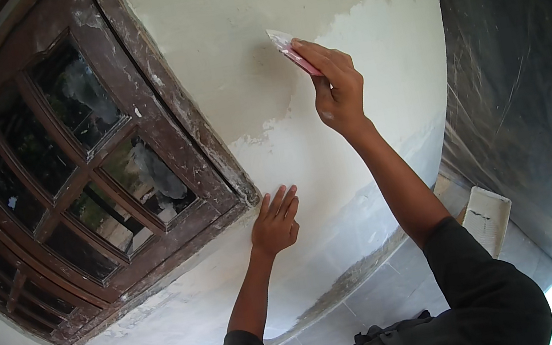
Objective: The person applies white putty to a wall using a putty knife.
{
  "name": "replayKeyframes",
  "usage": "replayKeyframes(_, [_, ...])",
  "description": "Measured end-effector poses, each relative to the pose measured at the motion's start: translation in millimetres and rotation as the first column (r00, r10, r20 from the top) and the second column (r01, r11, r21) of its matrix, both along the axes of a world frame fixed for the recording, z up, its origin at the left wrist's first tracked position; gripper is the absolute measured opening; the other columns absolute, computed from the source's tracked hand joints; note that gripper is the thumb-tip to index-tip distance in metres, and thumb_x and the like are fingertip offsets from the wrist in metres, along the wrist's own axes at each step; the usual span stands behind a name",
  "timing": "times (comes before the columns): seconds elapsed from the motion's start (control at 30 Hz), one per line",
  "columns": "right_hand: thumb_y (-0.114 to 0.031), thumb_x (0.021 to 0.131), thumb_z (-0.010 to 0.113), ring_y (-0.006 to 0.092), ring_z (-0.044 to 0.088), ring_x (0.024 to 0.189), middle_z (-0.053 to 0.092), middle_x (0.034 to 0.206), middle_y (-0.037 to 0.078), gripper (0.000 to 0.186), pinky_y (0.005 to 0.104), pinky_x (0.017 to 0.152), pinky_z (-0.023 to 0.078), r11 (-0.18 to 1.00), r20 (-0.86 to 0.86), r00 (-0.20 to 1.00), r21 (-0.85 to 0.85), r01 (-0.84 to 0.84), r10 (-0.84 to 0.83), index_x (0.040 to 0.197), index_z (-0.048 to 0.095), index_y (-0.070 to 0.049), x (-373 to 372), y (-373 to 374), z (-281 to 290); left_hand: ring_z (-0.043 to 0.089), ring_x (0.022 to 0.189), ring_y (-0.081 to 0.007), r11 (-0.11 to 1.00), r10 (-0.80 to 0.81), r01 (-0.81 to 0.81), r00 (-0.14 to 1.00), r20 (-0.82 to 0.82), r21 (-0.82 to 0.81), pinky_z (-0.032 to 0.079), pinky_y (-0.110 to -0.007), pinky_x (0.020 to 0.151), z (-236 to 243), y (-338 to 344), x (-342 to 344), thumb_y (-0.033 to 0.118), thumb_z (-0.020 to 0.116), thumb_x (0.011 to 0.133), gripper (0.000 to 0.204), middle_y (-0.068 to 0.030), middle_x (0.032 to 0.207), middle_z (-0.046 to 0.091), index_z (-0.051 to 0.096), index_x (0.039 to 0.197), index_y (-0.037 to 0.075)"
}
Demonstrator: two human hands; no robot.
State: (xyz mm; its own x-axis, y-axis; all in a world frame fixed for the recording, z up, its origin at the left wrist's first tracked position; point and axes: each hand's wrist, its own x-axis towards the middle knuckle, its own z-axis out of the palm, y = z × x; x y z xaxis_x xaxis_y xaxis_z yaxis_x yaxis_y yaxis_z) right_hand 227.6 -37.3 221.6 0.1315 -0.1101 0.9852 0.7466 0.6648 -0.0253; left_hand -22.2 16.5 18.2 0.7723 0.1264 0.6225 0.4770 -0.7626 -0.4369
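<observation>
While the left hand [276, 226] is spread mid-frame beside a window [86, 166], the right hand [338, 91] pinches a pink scraper [301, 60] at upper centre.

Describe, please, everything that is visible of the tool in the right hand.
The flat, thin tool is pink, perhaps plastic, with whitish material smeared on its far end. The right hand grips it, hiding part. It slants toward the picture's upper left, in front of the wall; whether it touches the wall cannot be told.
</observation>
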Motion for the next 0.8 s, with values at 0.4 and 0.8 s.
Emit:
replayKeyframes(0.4, [0.009, 0.079, 0.06, 0.0239, 0.062, 0.125, 0.071, 0.127, 0.003, 0.051, 0.0438, 0.109, 0.03, 0.874, 0.252, 0.933, -0.353, 0.335, -0.256, 0.125, 0.071, -0.011, -19, -7, -209, 0.045, 0.144, -0.0235, 1.0, 0.026, -0.026, 0.999, 0.029, 0.008, 0.027, -0.049, 0.122, -1, 2, 1, 0.018, 0.056, 0.082, 0.042, -0.0018, 0.149, 0.057, 0.067, 0.121, 0.008])
replayKeyframes(0.8, [0.01, 0.074, 0.062, 0.024, 0.056, 0.131, 0.064, 0.139, -0.003, 0.066, 0.0481, 0.107, 0.03, 0.934, 0.199, 0.92, -0.048, 0.353, -0.338, 0.131, 0.067, -0.022, -17, 38, -35, 0.045, 0.144, -0.0233, 1.0, 0.014, -0.014, 0.999, 0.05, -0.007, 0.029, -0.051, 0.12, -4, 1, 4, 0.017, 0.056, 0.081, 0.042, -0.0014, 0.147, 0.059, 0.066, 0.122, 0.009])
